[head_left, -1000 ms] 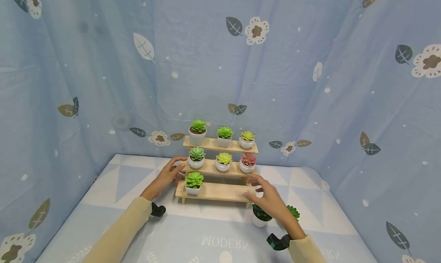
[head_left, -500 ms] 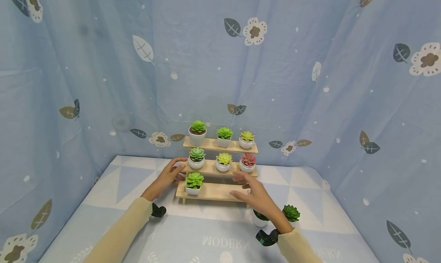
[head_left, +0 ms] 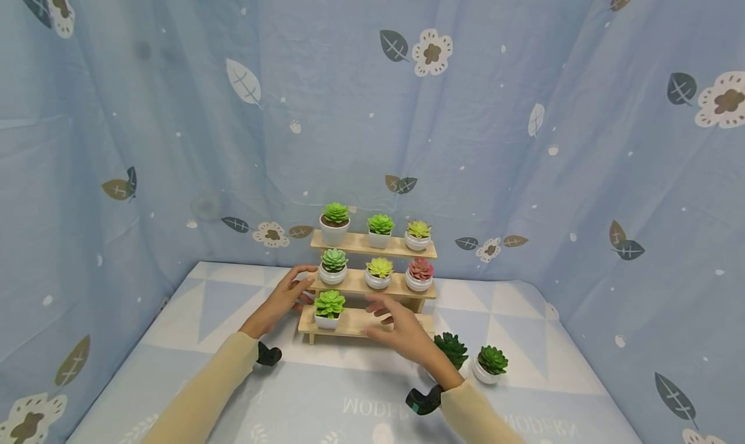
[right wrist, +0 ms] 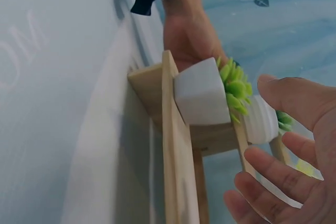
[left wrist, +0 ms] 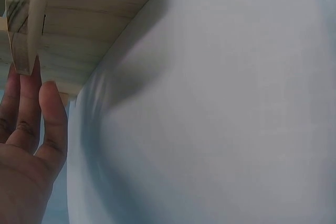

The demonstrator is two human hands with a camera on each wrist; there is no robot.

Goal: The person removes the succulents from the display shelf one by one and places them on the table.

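Note:
My left hand [head_left: 285, 300] is at the left end of a three-tier wooden plant stand [head_left: 355, 327], its fairly straight fingers touching the wood in the left wrist view. My right hand [head_left: 407, 334], fingers spread and holding nothing, hovers over the bottom tier. To its left, a bright green succulent [head_left: 329, 307] in a white pot stands on that tier. The middle tier bears a pale green succulent [head_left: 334, 266], a yellow-green one [head_left: 379, 273] and a red one [head_left: 420, 274]. Part of the bottom board is hidden by my right hand.
Three succulents line the top tier, including a taller-potted one [head_left: 334, 224]. On the table to the right stand two dark green potted succulents, one partly behind my right wrist [head_left: 451, 350], the other apart [head_left: 490, 364]. A patterned blue curtain [head_left: 349, 108] rises behind.
My right hand has moved left along the bottom tier, uncovering the dark green succulents on the right. My left hand has stayed at the stand's left end.

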